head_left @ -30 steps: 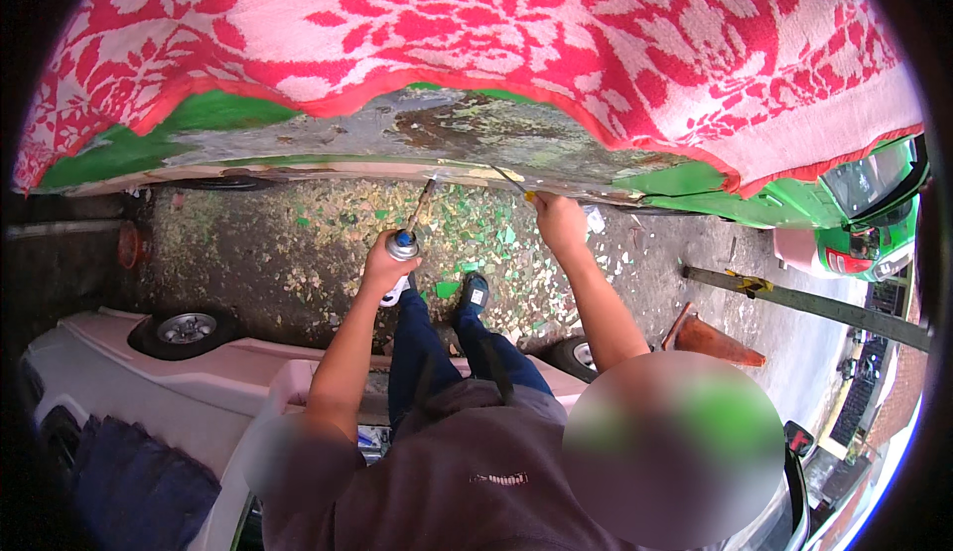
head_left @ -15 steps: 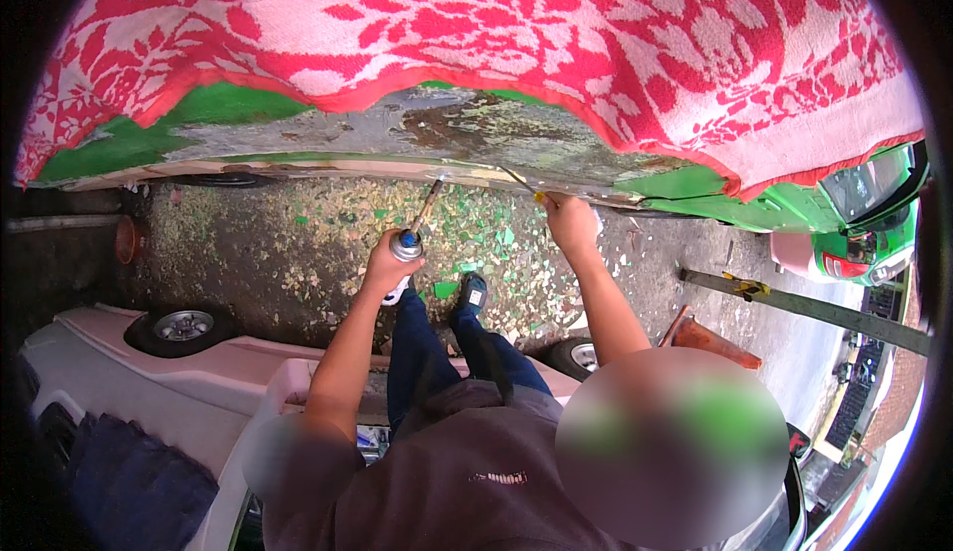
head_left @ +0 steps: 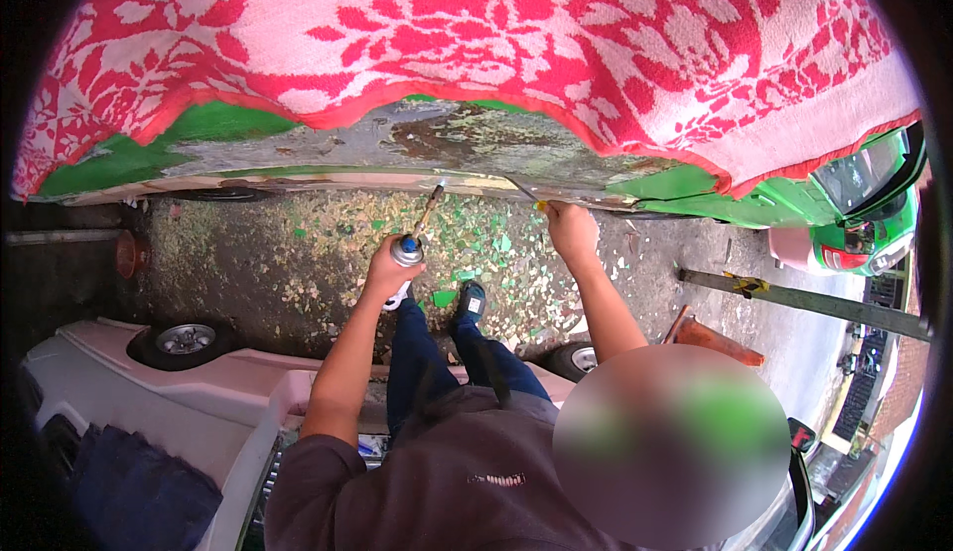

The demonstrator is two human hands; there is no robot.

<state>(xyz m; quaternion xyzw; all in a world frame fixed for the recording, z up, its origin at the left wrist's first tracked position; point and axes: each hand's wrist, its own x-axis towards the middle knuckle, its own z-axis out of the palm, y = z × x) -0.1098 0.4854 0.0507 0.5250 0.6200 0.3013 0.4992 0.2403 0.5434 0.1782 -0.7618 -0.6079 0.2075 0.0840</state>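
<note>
Two closed hands show on my feed, the left hand (head_left: 387, 275) gripping a blowtorch (head_left: 407, 250), the right hand (head_left: 573, 235) a yellow-handled scraper (head_left: 541, 206), both barely shifted at the patchy car panel (head_left: 347, 152), so work stays on that stretch.

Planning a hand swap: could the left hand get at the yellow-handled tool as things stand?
Probably not: the left hand holds the canister torch, and the right hand grips the tool.
</note>
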